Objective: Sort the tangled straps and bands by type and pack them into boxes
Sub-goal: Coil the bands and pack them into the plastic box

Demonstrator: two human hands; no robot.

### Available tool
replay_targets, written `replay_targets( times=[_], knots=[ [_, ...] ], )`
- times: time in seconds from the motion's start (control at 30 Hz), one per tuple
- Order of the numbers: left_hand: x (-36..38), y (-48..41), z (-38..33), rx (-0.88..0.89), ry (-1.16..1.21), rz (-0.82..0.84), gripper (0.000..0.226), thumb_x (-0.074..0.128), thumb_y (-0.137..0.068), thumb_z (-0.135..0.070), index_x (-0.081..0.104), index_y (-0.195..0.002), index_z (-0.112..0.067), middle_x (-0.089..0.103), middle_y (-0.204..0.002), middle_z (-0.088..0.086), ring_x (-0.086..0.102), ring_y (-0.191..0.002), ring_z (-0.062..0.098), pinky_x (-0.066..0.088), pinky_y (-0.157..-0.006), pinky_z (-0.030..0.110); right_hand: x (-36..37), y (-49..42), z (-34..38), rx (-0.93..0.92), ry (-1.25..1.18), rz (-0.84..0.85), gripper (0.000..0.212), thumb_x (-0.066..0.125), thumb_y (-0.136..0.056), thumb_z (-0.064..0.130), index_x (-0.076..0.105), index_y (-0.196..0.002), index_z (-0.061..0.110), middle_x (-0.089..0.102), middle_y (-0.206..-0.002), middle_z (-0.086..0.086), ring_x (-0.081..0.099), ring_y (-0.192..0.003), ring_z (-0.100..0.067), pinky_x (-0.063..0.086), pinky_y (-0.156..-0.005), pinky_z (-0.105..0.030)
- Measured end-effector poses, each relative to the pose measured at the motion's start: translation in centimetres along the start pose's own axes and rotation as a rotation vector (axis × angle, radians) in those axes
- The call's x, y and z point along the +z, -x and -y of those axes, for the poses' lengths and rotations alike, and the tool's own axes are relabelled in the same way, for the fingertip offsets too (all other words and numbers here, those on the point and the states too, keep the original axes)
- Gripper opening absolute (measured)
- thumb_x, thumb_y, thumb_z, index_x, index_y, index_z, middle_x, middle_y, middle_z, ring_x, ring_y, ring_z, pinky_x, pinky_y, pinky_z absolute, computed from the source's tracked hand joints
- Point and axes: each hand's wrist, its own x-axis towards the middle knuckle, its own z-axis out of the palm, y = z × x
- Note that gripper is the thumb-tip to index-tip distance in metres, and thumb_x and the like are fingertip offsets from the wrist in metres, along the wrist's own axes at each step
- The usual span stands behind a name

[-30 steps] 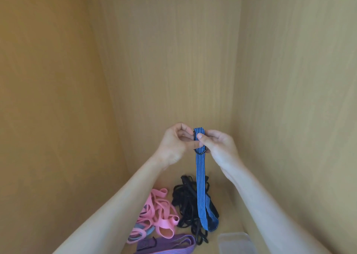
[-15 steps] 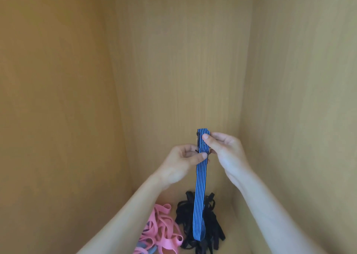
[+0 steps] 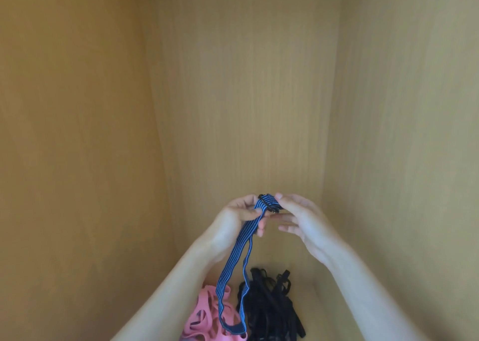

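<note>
The blue striped strap [image 3: 234,260] is held up in the air at about 6 o'clock from the middle of the view, with both hands on its top end. The left hand [image 3: 233,220] pinches the strap between thumb and curled fingers just below the black buckle [image 3: 268,203]. The right hand [image 3: 298,217] pinches the buckle end from the 3 o'clock side, forefinger on top, its other fingers loosely stretched out beneath. The two hands are close together, with only the buckle between them.

From the left hand the strap drops toward 7 o'clock as a long narrow loop. Its folded bottom edge hangs in front of the pink bands [image 3: 204,313], and its right-hand run crosses the edge of the black straps [image 3: 270,308]. Whether the loop touches either heap, I cannot tell.

Both heaps lie on the surface [image 3: 315,312] at the lower edge of the view, pink at 7 o'clock, black at 6 o'clock, side by side and touching.

Three wooden walls close the space: the back panel [image 3: 246,81] at 12 o'clock, the left panel [image 3: 64,133] at 9 o'clock and the right panel [image 3: 404,133] at 3 o'clock. Their corner seams run down on either side of the hands. The open room lies above the hands toward 12 o'clock, and a bare strip of surface lies at 5 o'clock beside the black heap.
</note>
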Motion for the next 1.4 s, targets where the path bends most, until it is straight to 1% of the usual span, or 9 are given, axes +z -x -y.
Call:
replay_targets(
  times=[0.13, 0.3, 0.5, 0.7, 0.87, 1.0, 1.17, 1.27, 1.4],
  knots=[
    [-0.5, 0.3, -0.6, -0.033, 0.066, 0.078, 0.008, 0.047, -0.083, -0.010, 0.054, -0.082, -0.006, 0.047, -0.064, 0.007, 0.042, -0.058, 0.020, 0.041, -0.062, 0.028, -0.3, 0.7, -0.3, -0.093, -0.069, 0.034, 0.035, 0.071, -0.083, 0.035, 0.069, -0.110, 0.013, 0.075, -0.108, -0.008, 0.068, -0.095, -0.017, 0.053, -0.076, -0.032],
    [-0.4, 0.3, -0.6, -0.040, 0.002, 0.004, 0.020, 0.037, -0.095, -0.017, 0.050, -0.082, -0.010, 0.041, -0.067, 0.005, 0.037, -0.059, 0.019, 0.038, -0.064, 0.031, -0.2, 1.6, -0.9, -0.132, -0.045, 0.069, 0.037, 0.079, -0.082, 0.039, 0.071, -0.106, 0.012, 0.073, -0.093, -0.009, 0.067, -0.079, -0.020, 0.052, -0.068, -0.031],
    [0.0, 0.3, -0.1, -0.055, -0.015, -0.076, 0.026, 0.035, -0.102, -0.020, 0.052, -0.089, -0.005, 0.041, -0.067, 0.004, 0.035, -0.059, 0.017, 0.035, -0.065, 0.032, 0.2, 1.9, -1.9, -0.069, -0.129, 0.013, 0.019, 0.073, -0.089, 0.010, 0.066, -0.104, 0.001, 0.072, -0.092, -0.014, 0.068, -0.077, -0.024, 0.055, -0.084, -0.040],
    [0.0, 0.0, 0.6, -0.030, 0.008, -0.108, 0.031, 0.060, -0.086, -0.027, 0.053, -0.106, -0.004, 0.044, -0.066, 0.002, 0.038, -0.059, 0.016, 0.036, -0.064, 0.028, 0.8, 2.7, -1.8, 0.004, -0.390, 0.008, 0.038, 0.078, -0.073, 0.010, 0.061, -0.102, -0.005, 0.073, -0.088, -0.014, 0.068, -0.076, -0.024, 0.058, -0.074, -0.028],
    [-0.7, -0.1, 1.6, -0.029, 0.098, -0.168, 0.025, 0.068, -0.081, -0.018, 0.061, -0.097, 0.000, 0.049, -0.069, -0.001, 0.042, -0.060, 0.012, 0.041, -0.066, 0.026, 1.1, 2.8, -2.1, 0.054, -0.515, -0.020, 0.030, 0.075, -0.072, 0.006, 0.061, -0.097, -0.004, 0.074, -0.089, -0.015, 0.071, -0.083, -0.023, 0.059, -0.079, -0.030],
    [-0.7, -0.3, 2.3, -0.042, 0.221, -0.252, 0.030, 0.069, -0.077, -0.010, 0.061, -0.105, -0.001, 0.054, -0.076, 0.005, 0.045, -0.062, 0.014, 0.046, -0.066, 0.027, 1.4, 2.9, -2.6, 0.099, -0.618, -0.028, 0.025, 0.073, -0.074, 0.002, 0.060, -0.094, -0.003, 0.074, -0.097, -0.023, 0.073, -0.092, -0.027, 0.056, -0.090, -0.036],
    [0.4, -1.0, 2.2, -0.048, 0.291, -0.301, 0.027, 0.064, -0.073, -0.007, 0.062, -0.100, -0.005, 0.049, -0.071, 0.007, 0.049, -0.061, 0.017, 0.046, -0.061, 0.029, 1.9, 3.3, -3.7, 0.166, -0.575, -0.034, 0.024, 0.075, -0.077, 0.000, 0.058, -0.094, -0.001, 0.072, -0.092, -0.024, 0.071, -0.082, -0.032, 0.061, -0.074, -0.036],
    [0.6, -0.6, 2.0, -0.040, 0.343, -0.322, 0.033, 0.062, -0.071, -0.004, 0.061, -0.104, -0.004, 0.046, -0.075, 0.008, 0.050, -0.060, 0.018, 0.047, -0.059, 0.031, 1.9, 3.5, -3.8, 0.151, -0.674, -0.042, 0.030, 0.075, -0.069, 0.003, 0.059, -0.093, -0.003, 0.067, -0.106, -0.036, 0.069, -0.084, -0.033, 0.061, -0.071, -0.033],
    [0.2, 0.4, 2.0, -0.023, 0.417, -0.306, 0.032, 0.061, -0.071, -0.002, 0.067, -0.102, -0.006, 0.046, -0.074, 0.009, 0.047, -0.069, 0.024, 0.043, -0.069, 0.038, 2.4, 4.1, -4.1, 0.191, -0.787, 0.035, 0.022, 0.071, -0.076, -0.001, 0.061, -0.096, -0.003, 0.068, -0.110, -0.033, 0.069, -0.095, -0.030, 0.056, -0.085, -0.033]
  ],
)
